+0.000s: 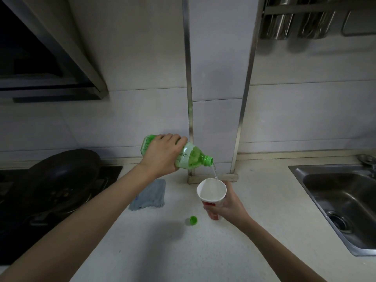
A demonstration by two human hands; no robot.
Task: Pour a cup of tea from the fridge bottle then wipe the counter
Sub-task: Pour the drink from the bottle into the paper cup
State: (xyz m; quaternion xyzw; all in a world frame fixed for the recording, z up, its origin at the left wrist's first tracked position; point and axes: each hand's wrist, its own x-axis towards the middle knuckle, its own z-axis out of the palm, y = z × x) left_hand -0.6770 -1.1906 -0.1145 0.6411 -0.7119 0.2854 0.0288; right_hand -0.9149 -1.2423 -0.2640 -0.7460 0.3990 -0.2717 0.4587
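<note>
The counter (183,251) is not yet wiped. Over it the left hand (160,153) grips the tilted green tea bottle (191,157), pouring a thin stream. The grey cloth (150,195) lies untouched at left. The right hand (227,204) clasps the paper cup (211,190), seemingly barely filled. The green cap (193,220) lies nearer.

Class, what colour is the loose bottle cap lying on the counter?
Green: the bottle cap matches the bottle's green neck; shown in the head view.
</note>
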